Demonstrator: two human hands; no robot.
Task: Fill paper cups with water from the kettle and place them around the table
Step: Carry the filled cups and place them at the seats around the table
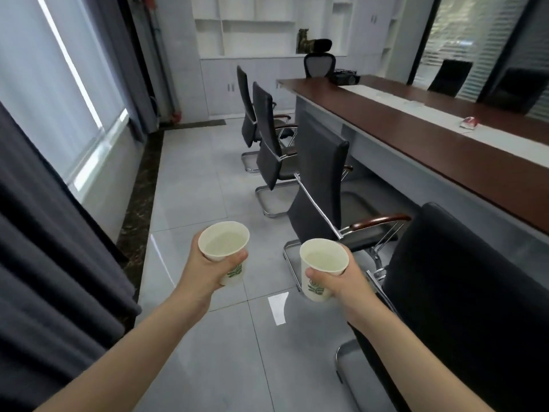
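From the head view, both bare forearms reach forward over a grey tiled floor [208, 188] in a meeting room. The left hand [208, 270] holds a paper cup [224, 242] upright, its grip wrapped round the lower wall: the thumb lies on the left side and the fingertips curl across the front, just above a green printed mark. The right hand [341, 282] holds a second paper cup [323, 261] the same way, grip closed round the cup's body with the thumb on the near left side and the fingers round the right. Both cups show pale liquid inside, below the rim. They are held side by side in the air, apart from each other, the left one a little higher in the picture.

The long brown worktop [445, 150] runs along the right, well apart from the cups. On it lie a small red and white object [469, 122] and, at the far end, a black box-like device [346, 77]. A row of black chairs stands along its near side: the nearest chair [460, 292] just right of the right forearm, a second chair [320, 179] beyond the cups, and two more further off. A mesh office chair [319, 63] sits at the far end. Dark curtains [44, 248] and a bright window [44, 69] fill the left side, and white shelves [267, 25] cover the back wall.
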